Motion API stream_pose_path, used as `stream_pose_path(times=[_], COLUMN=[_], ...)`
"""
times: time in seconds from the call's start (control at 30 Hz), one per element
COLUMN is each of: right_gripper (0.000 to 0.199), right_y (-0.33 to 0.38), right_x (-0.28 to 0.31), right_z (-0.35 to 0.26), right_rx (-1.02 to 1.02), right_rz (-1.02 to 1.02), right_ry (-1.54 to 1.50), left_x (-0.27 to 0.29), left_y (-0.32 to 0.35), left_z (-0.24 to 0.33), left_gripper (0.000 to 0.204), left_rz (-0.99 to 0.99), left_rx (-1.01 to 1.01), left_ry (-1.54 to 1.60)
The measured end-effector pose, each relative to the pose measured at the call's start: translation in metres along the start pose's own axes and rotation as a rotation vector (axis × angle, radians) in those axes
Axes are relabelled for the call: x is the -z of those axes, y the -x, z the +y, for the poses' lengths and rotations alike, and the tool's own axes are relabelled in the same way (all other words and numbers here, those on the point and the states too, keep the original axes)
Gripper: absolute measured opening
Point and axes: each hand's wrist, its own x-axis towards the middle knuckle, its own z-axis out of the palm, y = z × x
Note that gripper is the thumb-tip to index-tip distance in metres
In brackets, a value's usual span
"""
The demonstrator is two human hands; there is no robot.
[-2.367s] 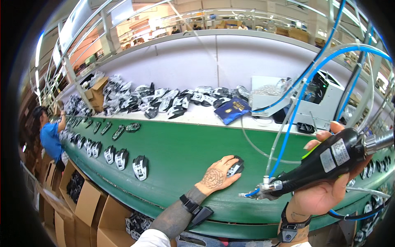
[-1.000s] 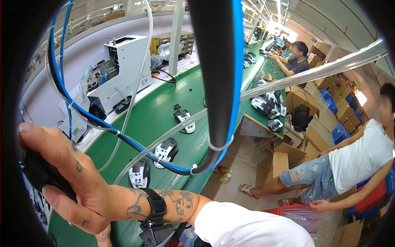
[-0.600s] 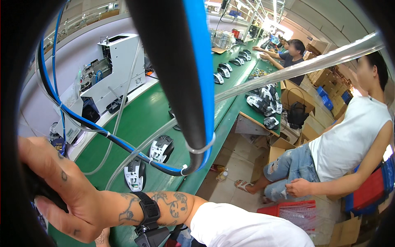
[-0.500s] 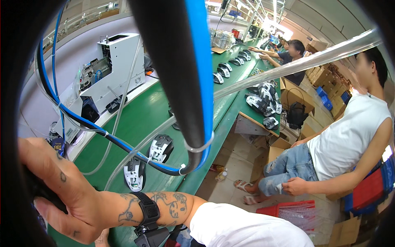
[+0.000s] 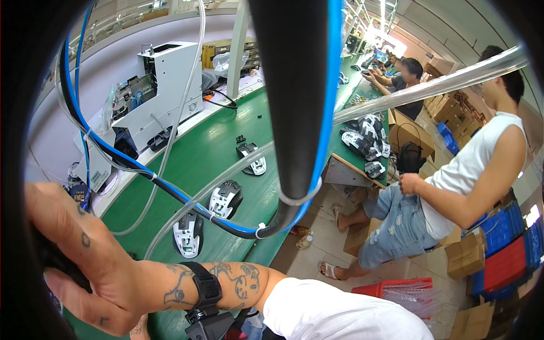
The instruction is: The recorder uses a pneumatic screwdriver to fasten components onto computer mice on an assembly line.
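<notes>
My right hand (image 5: 93,263) is large at the left edge, raised close to the camera. Its thumb and fingers curl around something dark that the picture's black rim mostly hides. A black strap (image 5: 207,286) with a small black device circles the tattooed right forearm. Below the hand, a small patch of skin, apparently my left hand (image 5: 139,328), shows at the lower edge; its fingers are hidden. Beyond the forearm, black-and-white computer mouse shells lie on the green conveyor belt (image 5: 136,209): a near one (image 5: 187,235), a middle one (image 5: 224,199) and a farther one (image 5: 251,158).
A thick black-and-blue cable (image 5: 294,113) and a clear tube (image 5: 442,85) cross in front. A white machine (image 5: 164,90) stands behind the belt. More mouse shells (image 5: 365,139) are piled on a side table. At right stands a person (image 5: 462,175); a seated co-worker (image 5: 409,85) is farther off.
The view has shifted, so the hanging cable sits farther right and a third mouse shell shows fully. The standing person has turned and stepped. The seated co-worker's hands have drawn back from the belt.
</notes>
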Motion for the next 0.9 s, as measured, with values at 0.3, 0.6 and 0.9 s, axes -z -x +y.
stream_pose_path(times=[0.3, 0.6, 0.9], right_gripper=[0.063, 0.062, 0.061], right_y=[0.001, 0.002, 0.005], right_x=[-0.004, 0.004, 0.002], right_z=[-0.002, -0.004, 0.000], right_rx=[-0.001, 0.011, 0.031], right_rz=[0.027, -0.006, 0.013], right_ry=[0.058, 0.019, 0.106], left_x=[-0.005, -0.011, -0.019], left_y=[0.006, 0.004, 0.005], left_z=[-0.002, -0.005, -0.006], left_gripper=[0.033, 0.032, 0.031], left_rz=[-0.013, -0.017, -0.023], left_rx=[-0.018, -0.043, -0.051], left_ry=[0.012, 0.021, 0.030])
